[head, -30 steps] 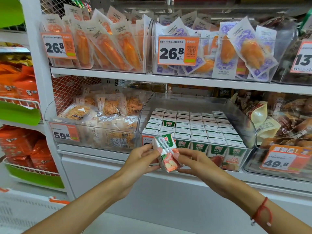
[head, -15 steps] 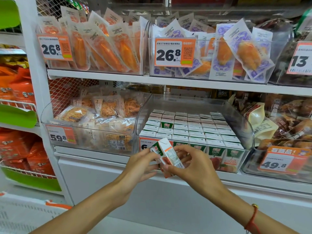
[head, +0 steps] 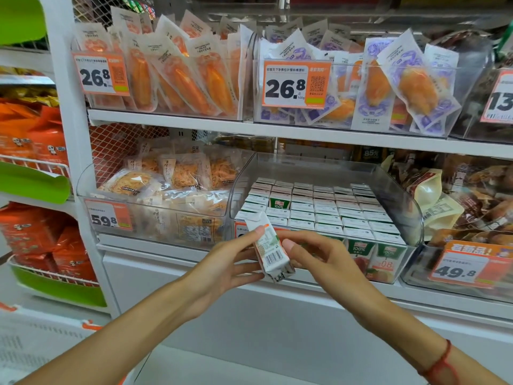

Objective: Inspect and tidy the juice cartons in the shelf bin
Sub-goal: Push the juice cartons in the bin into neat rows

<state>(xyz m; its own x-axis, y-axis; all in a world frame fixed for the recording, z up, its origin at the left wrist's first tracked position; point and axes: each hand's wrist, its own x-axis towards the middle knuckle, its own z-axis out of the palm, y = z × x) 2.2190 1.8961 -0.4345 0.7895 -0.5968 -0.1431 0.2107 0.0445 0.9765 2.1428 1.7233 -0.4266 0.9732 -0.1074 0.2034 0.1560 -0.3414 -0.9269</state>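
A small juice carton (head: 268, 247) is held upright in front of the shelf, its white side with the barcode facing me. My left hand (head: 227, 262) grips its left edge with thumb and fingers. My right hand (head: 319, 257) holds its right edge, thumb on the face. Behind them stands a clear plastic shelf bin (head: 410, 215) packed with rows of the same cartons (head: 322, 209), white tops up. A gap in the second column shows one carton's green front (head: 279, 203).
A bin of dried snack packs (head: 166, 195) sits to the left and another with brown pouches (head: 472, 207) to the right. The upper shelf holds sealed orange food packs (head: 177, 76). A white shelf ledge (head: 305, 290) runs below my hands.
The carton has been turned in my hands from its green picture side with the straw to its white barcode side. Both hands stay in front of the bin.
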